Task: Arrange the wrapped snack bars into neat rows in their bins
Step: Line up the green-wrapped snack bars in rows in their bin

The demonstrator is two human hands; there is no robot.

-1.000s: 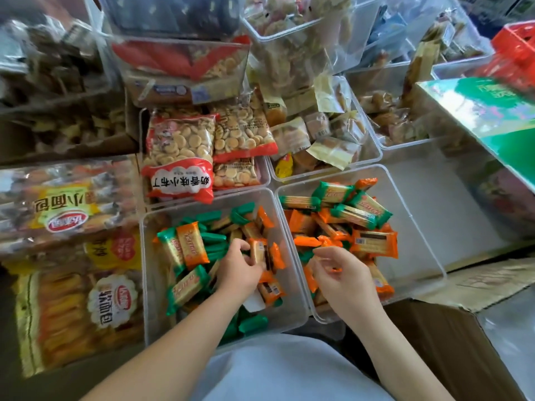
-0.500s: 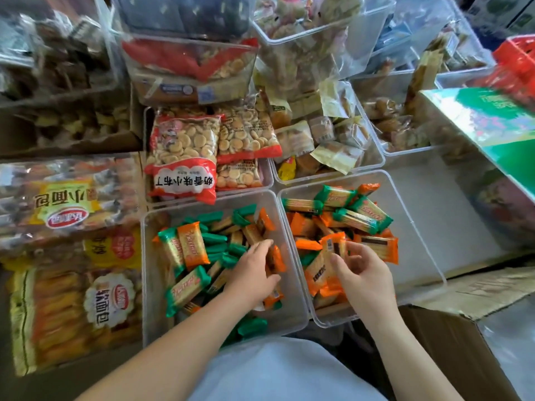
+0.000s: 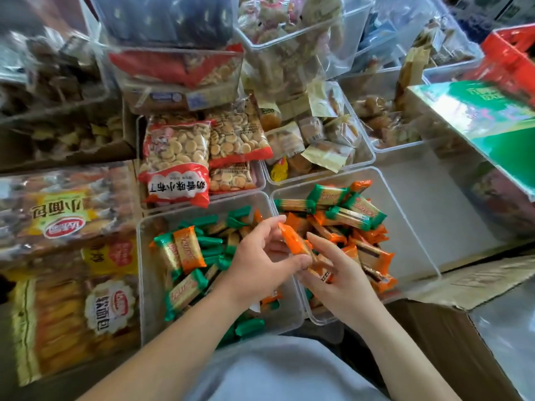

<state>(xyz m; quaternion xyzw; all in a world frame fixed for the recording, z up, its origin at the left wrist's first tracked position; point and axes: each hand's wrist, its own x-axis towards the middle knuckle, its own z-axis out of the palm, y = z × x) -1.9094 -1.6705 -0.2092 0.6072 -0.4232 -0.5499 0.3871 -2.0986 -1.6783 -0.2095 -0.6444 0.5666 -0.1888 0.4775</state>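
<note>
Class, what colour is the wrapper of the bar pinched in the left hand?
Orange; the bar in the left hand shows best in the head view.

The red-and-clear biscuit bag (image 3: 176, 157), far centre, reads 奶香味小布丁 upside down. A yellow label (image 3: 58, 211) on the left clear bread pack (image 3: 113, 189) reads 小面包. A white badge (image 3: 110, 308) on the near-left orange pack (image 3: 58, 328) reads 软面包.

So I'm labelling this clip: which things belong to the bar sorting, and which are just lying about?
Job: left hand, right hand, held orange bars, left bin, right bin, loose bars.
Lying about: biscuit bags, bread packs, green box, red basket.
</note>
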